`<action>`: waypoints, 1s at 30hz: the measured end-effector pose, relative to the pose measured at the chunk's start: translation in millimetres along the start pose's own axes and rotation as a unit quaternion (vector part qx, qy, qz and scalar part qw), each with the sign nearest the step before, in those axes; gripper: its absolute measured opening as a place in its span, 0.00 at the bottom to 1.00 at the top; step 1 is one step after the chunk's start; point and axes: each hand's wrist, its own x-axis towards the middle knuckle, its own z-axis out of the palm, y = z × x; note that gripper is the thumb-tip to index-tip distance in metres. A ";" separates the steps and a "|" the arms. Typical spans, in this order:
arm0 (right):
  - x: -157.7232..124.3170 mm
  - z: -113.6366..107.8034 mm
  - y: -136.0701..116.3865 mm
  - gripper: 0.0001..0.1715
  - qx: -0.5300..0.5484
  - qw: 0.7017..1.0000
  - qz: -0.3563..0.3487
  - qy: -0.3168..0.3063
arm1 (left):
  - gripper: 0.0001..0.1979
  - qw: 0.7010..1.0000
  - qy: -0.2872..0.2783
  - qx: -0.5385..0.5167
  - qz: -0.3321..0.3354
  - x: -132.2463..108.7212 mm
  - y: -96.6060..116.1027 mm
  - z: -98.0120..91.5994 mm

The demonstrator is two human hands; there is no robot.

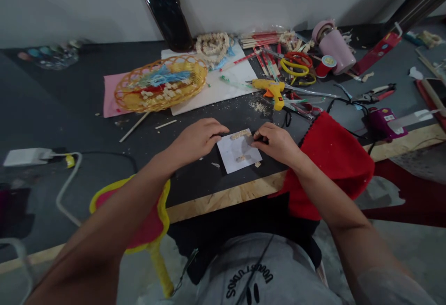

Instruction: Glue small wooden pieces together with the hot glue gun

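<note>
A small white square card point(237, 156) lies on the dark table close to its front edge. Pale crumbly bits point(241, 134) form a strip along its far side, and a smaller pale piece point(241, 158) sits nearer me. My left hand point(200, 140) is closed at the card's far left corner, thumb and finger pinching there. Across from it, my right hand point(278, 143) has curled fingers pinched together at the right edge; what they hold, if anything, is too small to make out.
Behind are a woven basket point(120, 96), a yellow glue gun point(275, 92), yellow-handled scissors point(294, 68) and a pink tumbler point(336, 51). Red cloth point(334, 156) hangs over the edge beside my right arm. A white charger point(28, 156) with a cable lies left.
</note>
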 end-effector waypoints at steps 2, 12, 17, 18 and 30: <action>-0.5 -1.1 -1.6 0.05 -0.009 1.000 -0.001 -0.004 | 0.20 1.000 0.015 0.004 0.014 -2.3 1.4 3.7; 13.7 -29.0 -18.4 0.10 -0.051 0.998 -0.019 -0.041 | 0.19 0.984 0.106 0.081 0.122 -9.0 2.3 27.5; 24.5 -19.6 -13.6 0.19 -0.053 0.993 -0.081 -0.068 | 0.15 0.974 0.120 0.108 0.158 -12.2 -1.0 31.9; 24.9 -17.4 -11.1 0.19 -0.051 0.992 -0.091 -0.069 | 0.15 0.973 0.123 0.114 0.161 -12.5 -1.4 32.3; 23.6 -10.3 0.3 0.09 -0.034 0.993 -0.103 -0.054 | 0.14 0.960 0.149 0.146 0.186 -11.6 -1.4 33.3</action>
